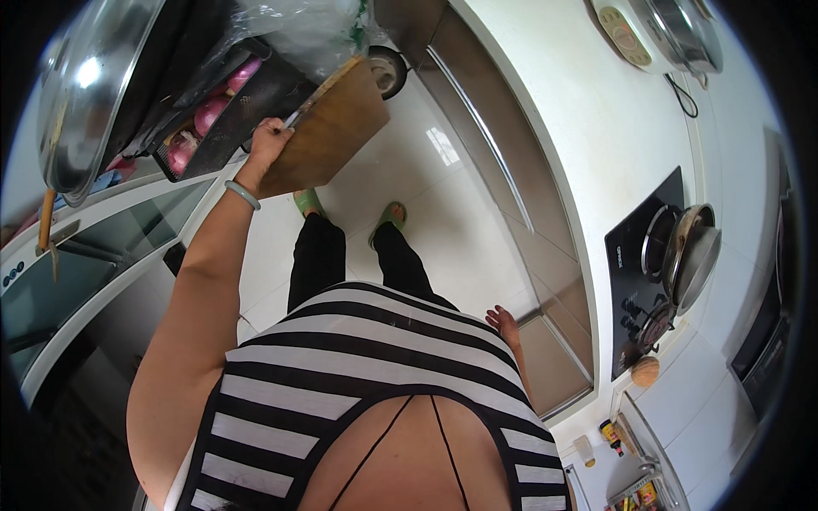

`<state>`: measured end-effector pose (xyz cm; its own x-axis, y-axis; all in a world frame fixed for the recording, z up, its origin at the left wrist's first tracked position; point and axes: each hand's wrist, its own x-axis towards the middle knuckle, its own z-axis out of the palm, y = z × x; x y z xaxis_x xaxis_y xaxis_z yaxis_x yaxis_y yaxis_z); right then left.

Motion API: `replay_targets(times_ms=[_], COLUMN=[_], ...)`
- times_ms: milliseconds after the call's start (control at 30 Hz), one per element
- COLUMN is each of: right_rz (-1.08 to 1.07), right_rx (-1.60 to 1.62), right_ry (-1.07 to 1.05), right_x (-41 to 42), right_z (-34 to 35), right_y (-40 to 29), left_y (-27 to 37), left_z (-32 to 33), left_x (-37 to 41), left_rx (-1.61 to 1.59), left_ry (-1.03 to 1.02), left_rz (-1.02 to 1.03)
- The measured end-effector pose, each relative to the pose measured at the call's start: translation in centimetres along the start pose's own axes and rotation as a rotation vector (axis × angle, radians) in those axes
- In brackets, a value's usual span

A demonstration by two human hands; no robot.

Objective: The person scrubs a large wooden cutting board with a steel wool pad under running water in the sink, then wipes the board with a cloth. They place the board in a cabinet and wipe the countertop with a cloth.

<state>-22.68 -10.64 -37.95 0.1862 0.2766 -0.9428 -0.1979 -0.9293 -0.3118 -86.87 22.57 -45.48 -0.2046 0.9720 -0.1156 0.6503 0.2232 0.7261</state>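
My left hand (pixel 270 144) grips the edge of a wooden cutting board (pixel 335 131) and holds it up over the floor. A small whitish piece shows beside my fingers; I cannot tell what it is. Just left of this hand is a black mesh basket (pixel 220 144) holding several red onions (pixel 211 115). Down at my side hangs my right hand (pixel 503 321), with nothing in it and its fingers a little apart. The brown cabinet fronts (pixel 553 281) are nearest to it.
A white counter (pixel 575 128) curves along the right, bearing a black gas stove (pixel 639 274) with pans. At the upper left are a large glass lid (pixel 96 96) and clear plastic bags (pixel 307 32). A black-rimmed wheel (pixel 387 71) rests beyond the board. Tiled floor (pixel 441 211) lies below.
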Motion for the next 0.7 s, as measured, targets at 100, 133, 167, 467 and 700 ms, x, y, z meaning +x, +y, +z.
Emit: replay_targets(times_ms=[100,133,167,467,700], right_rz=[-0.012,-0.011,-0.010,0.048,-0.063], right_rx=[0.047,0.049,0.052,0.165,0.377], right_ry=[0.026,0.030,0.034,0.148,0.251], right_x=[0.4,0.1,-0.4,-4.1,-8.5], right_z=[-1.1,-1.0,-0.9,1.5,3.1], right_y=[0.0,-0.1,0.0,6.3,13.0], left_y=[-0.1,0.3,0.7,4.4,6.9], left_z=[0.0,0.2,0.3,1.6,-0.7], left_x=[0.0,-0.2,-0.4,-4.9,-7.2], left_rx=[-0.005,0.050,0.106,0.538,0.685], left_ry=[-0.003,0.047,0.097,0.279,0.084], left_rz=[-0.281,-0.264,-0.247,0.041,0.320])
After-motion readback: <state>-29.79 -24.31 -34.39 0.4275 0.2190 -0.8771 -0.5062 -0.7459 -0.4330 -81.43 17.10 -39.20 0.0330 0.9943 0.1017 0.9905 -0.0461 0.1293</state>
